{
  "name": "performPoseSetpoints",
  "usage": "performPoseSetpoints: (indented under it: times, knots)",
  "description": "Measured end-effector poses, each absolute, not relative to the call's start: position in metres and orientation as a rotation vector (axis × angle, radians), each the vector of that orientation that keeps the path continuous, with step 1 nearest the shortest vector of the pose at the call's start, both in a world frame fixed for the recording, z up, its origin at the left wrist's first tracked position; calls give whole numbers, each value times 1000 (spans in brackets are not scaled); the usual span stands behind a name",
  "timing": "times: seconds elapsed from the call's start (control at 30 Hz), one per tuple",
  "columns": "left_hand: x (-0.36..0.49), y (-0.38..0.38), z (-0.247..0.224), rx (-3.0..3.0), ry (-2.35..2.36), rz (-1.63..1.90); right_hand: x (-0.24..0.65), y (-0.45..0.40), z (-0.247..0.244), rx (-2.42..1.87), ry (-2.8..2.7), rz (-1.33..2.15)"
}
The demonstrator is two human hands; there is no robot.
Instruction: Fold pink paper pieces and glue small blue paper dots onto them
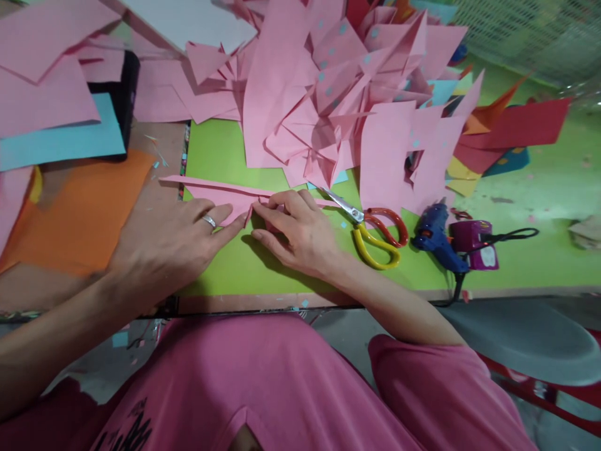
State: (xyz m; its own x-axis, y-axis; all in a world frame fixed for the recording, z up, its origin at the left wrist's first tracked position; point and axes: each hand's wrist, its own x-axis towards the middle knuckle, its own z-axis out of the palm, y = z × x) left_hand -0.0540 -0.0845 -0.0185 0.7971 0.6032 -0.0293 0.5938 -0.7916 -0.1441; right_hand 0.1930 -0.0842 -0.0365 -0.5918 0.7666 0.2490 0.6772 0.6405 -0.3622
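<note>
Together, over one flat lime-green tabletop [530,263], the bare left hand [162,235] and bare right hand [303,228] angle inward, palms down, one ring on the left. One long folded pink paper piece [213,191] lies beneath and between their fingertips; the right pinches it, while whether the left grips cannot be told. Rightward rest one pair of red-and-yellow-handled metal scissors [357,216] and one blue glue gun [434,232].
</note>
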Motion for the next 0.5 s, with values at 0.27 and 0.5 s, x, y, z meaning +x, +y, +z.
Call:
performPoseSetpoints:
  times: [0.27,0.5]
  knots:
    - [-52,-84,-23,-2838,-865,-175,192,-81,-35,-1130,-2563,324]
    - [-51,-87,-20,-2783,-858,-297,190,-83,-33,-1145,-2632,204]
